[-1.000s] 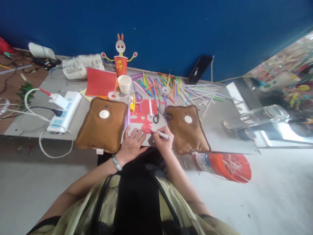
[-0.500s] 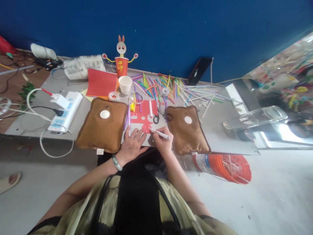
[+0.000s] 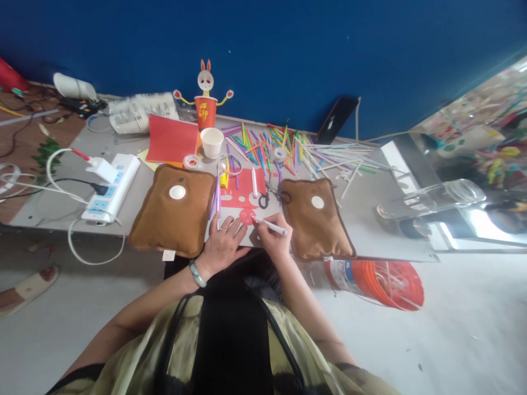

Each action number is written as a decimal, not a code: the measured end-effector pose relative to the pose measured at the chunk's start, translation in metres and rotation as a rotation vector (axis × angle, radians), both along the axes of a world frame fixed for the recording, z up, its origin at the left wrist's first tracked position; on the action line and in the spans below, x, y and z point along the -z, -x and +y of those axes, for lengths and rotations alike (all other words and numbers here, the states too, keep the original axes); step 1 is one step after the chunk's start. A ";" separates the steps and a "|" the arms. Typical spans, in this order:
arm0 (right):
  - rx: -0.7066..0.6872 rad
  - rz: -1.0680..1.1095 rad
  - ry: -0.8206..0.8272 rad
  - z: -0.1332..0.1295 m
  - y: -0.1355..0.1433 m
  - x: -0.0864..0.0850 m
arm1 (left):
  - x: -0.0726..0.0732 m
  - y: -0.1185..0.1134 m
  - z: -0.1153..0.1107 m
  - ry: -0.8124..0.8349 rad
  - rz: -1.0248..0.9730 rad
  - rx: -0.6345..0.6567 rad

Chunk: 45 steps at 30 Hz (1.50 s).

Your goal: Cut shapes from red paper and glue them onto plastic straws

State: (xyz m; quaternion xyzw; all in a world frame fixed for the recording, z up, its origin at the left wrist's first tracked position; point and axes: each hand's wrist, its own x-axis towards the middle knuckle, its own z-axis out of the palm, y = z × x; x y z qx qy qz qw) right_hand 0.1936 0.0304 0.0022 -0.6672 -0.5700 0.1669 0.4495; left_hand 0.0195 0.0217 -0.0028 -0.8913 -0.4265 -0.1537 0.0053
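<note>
Between two brown hot-water bags lies a small round red paper piece (image 3: 246,216) at the near part of the table. My right hand (image 3: 275,237) pinches a white marker (image 3: 270,225), its tip at the right side of the red piece. Flat on the table, my left hand (image 3: 223,241) has its fingers spread just left of and below that piece. Beyond it are a cut red sheet (image 3: 239,186), another white marker (image 3: 254,184) lying on the sheet, and dark-handled scissors (image 3: 269,196).
The left hot-water bag (image 3: 174,214) and right hot-water bag (image 3: 318,218) flank my hands. Behind stand a white paper cup (image 3: 212,144) and a red rabbit cup (image 3: 205,112). Coloured sticks (image 3: 257,145) lie scattered. A power strip (image 3: 111,189) is at left, a red bucket (image 3: 391,282) below right.
My hands and the marker hold nearly the same place. At the lower left, a person's sandalled foot has come further into view.
</note>
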 end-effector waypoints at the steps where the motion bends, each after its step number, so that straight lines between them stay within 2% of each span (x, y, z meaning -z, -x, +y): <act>1: -0.003 -0.001 0.003 0.000 0.000 0.000 | 0.000 0.000 0.000 -0.001 0.002 0.001; 11: -0.012 -0.007 -0.016 0.001 0.000 0.001 | 0.000 0.000 -0.001 0.011 0.013 -0.002; 16: -0.020 -0.060 -0.120 0.001 -0.005 0.003 | 0.003 0.000 0.000 -0.009 0.004 -0.002; 19: -0.150 -0.367 -0.130 0.016 -0.013 -0.007 | 0.004 0.000 0.000 -0.023 -0.003 0.002; 23: -0.293 -0.898 0.049 0.059 -0.021 -0.031 | 0.007 0.001 0.000 -0.031 -0.015 0.003; 27: -0.304 -1.079 0.199 0.103 -0.021 -0.045 | 0.010 0.001 0.000 -0.029 -0.033 0.003; 30: -0.304 -1.105 0.280 0.123 -0.021 -0.044 | 0.009 0.001 0.000 -0.028 -0.042 0.004; 34: -0.354 -1.065 0.345 0.130 -0.021 -0.038 | 0.008 0.001 0.000 -0.030 -0.042 0.006; 39: -0.248 -0.991 0.274 0.132 -0.004 -0.036 | 0.008 0.001 -0.001 -0.035 -0.035 -0.003; 45: -0.196 -0.947 0.399 0.142 0.020 -0.032 | 0.007 0.001 -0.001 -0.033 -0.022 0.001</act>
